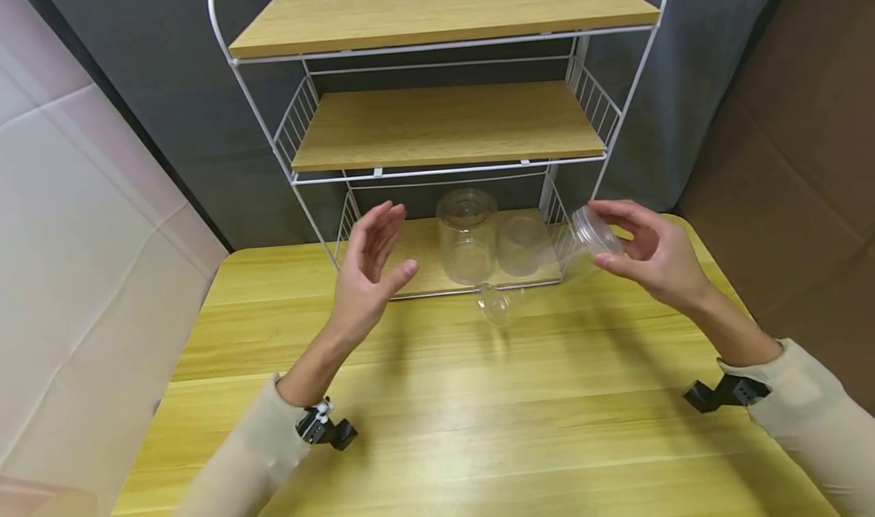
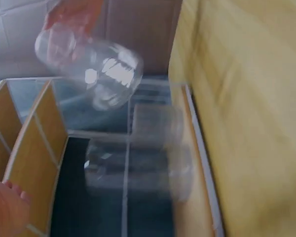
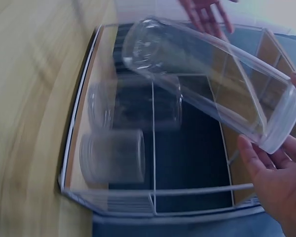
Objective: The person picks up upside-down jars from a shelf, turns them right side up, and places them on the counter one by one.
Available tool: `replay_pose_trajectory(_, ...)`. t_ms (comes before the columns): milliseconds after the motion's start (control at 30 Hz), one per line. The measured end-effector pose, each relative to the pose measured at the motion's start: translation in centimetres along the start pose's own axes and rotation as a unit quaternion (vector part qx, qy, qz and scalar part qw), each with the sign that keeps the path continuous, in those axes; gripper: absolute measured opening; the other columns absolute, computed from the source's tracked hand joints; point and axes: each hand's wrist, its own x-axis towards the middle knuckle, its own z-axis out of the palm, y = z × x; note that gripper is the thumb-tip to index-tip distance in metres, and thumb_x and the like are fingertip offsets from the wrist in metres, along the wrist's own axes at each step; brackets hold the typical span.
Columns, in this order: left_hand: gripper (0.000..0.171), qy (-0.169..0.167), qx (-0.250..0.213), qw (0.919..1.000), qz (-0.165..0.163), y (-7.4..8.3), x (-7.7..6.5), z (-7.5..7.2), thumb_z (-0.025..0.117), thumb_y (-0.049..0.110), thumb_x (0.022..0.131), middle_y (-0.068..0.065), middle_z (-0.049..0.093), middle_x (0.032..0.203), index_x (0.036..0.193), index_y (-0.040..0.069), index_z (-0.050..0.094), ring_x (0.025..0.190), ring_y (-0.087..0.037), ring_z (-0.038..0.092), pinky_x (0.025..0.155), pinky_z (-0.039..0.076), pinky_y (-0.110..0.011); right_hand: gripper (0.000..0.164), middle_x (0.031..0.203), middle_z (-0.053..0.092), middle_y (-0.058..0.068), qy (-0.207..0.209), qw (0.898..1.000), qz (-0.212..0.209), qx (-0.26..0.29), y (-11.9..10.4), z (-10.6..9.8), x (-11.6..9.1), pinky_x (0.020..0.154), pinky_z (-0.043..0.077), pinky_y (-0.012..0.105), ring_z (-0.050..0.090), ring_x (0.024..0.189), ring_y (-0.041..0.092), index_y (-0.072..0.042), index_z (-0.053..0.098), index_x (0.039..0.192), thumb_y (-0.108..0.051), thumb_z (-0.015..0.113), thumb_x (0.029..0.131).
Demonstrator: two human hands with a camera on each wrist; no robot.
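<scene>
Pale sleeves (image 1: 253, 449) frame the action: right hand (image 1: 659, 263) clamps fingers on one end of a tilted clear jar (image 3: 207, 84), likely leaving its length free, before the rack (image 1: 447, 126) (two jars (image 1: 468, 255) stand inside); left hand (image 1: 369, 274) hovers empty, thumb and fingers apart.

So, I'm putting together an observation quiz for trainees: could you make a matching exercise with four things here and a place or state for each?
Things
1. Taller jar
2. Left hand
3. Shorter jar
4. Held jar

Places and states
A. Tilted, gripped at one end by the right hand
B. On the bottom shelf, farther right in the head view
C. On the bottom shelf, farther left
D. Open, holding nothing

Pairs: 1-C, 2-D, 3-B, 4-A
</scene>
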Motion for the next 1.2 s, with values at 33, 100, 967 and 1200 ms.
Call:
replay_pose_trajectory(33, 0.08, -0.007, 0.037, 0.9993, 0.007, 0.4, 0.3, -0.3, 0.08, 0.006, 0.093, -0.018, 0.044, 0.16, 0.159, -0.002, 0.036, 0.152, -0.029, 0.04, 0.129, 0.028, -0.042, 0.065, 0.137, 0.064, 0.009, -0.011, 1.0, 0.0, -0.026, -0.1, -0.3, 0.0, 0.099, 0.055, 0.02, 0.06, 0.118, 0.021, 0.013, 0.058, 0.141, 0.027, 0.07, 0.078)
replay_pose_trajectory(100, 0.08, -0.021, 0.109, 0.9935, 0.026, 1.1, 1.0, -0.8, 0.077, -0.004, 0.09, -0.015, 0.044, 0.162, 0.159, -0.002, 0.037, 0.153, -0.025, 0.039, 0.129, 0.028, -0.042, 0.066, 0.137, 0.063, 0.01, -0.029, 0.996, -0.003, -0.09, -0.3, -0.8, 0.0, 0.099, 0.054, 0.017, 0.061, 0.116, 0.018, 0.011, 0.059, 0.141, 0.024, 0.075, 0.078)
replay_pose_trajectory(967, 0.086, -0.093, 0.587, 0.7744, 0.216, 2.9, 7.2, -5.1, 0.045, 0.068, 0.105, -0.026, 0.042, 0.16, 0.157, 0.001, 0.041, 0.153, -0.042, 0.035, 0.128, 0.024, -0.06, 0.066, 0.123, 0.075, 0.01, -0.095, 0.907, -0.078, -0.403, 1.9, -4.0, -0.3, 0.097, 0.038, 0.006, 0.069, 0.107, 0.028, -0.003, 0.074, 0.128, -0.012, 0.096, 0.065)
replay_pose_trajectory(1200, 0.09, -0.09, 0.592, 0.7774, 0.192, 2.5, 7.9, -5.6, 0.039, 0.074, 0.104, -0.024, 0.044, 0.159, 0.157, 0.001, 0.041, 0.153, -0.041, 0.036, 0.128, 0.023, -0.06, 0.067, 0.125, 0.074, 0.014, -0.099, 0.9, -0.06, -0.421, 2.4, -4.5, -1.1, 0.093, 0.039, 0.01, 0.071, 0.108, 0.034, -0.003, 0.073, 0.128, -0.015, 0.096, 0.066)
